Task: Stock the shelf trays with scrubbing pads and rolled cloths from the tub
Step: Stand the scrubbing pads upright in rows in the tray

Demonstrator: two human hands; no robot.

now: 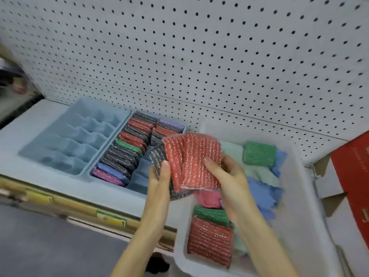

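Note:
Both hands hold a small stack of glittery scrubbing pads above the tub's left rim. Red pads lie on top and a grey pad underneath. My left hand grips the stack's left edge, thumb on top. My right hand pinches its right side. The white tub holds more pads, a red one and green ones, plus blue, mint and pink cloths. A blue shelf tray carries rows of upright pads; its near right slots are bare.
A second blue divided tray sits to the left with nothing in its slots. White pegboard backs the shelf. A red and white cardboard box stands right of the tub. The shelf's front edge carries yellow price labels.

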